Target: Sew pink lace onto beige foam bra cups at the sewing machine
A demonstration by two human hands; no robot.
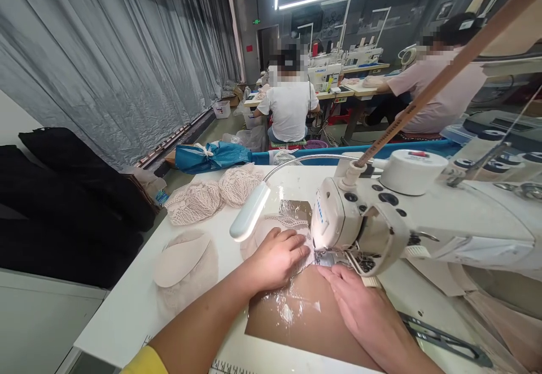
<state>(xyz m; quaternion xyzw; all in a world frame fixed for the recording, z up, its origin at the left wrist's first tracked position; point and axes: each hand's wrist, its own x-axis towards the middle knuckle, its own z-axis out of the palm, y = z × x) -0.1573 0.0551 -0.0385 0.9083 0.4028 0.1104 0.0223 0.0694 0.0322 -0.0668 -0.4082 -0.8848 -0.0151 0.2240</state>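
Observation:
My left hand (282,258) lies palm down on a pale pink lace piece (265,227), its fingers slightly bent and a little apart. The lace runs under the needle area of a white sewing machine (334,216). On the other side of the needle, my right hand (359,300) rests flat with fingers stretched out, fingertips close to the presser foot (324,258). Beneath both hands is a shiny brown sheet (292,317). Whether the right fingertips touch the lace is hidden.
Lace cups (199,199) and a beige cup piece (184,261) lie at left. A lamp (250,213) hangs above the lace. A thread cone (412,170) tops the machine; a black tool (444,340) lies at right. Two people sit at machines ahead.

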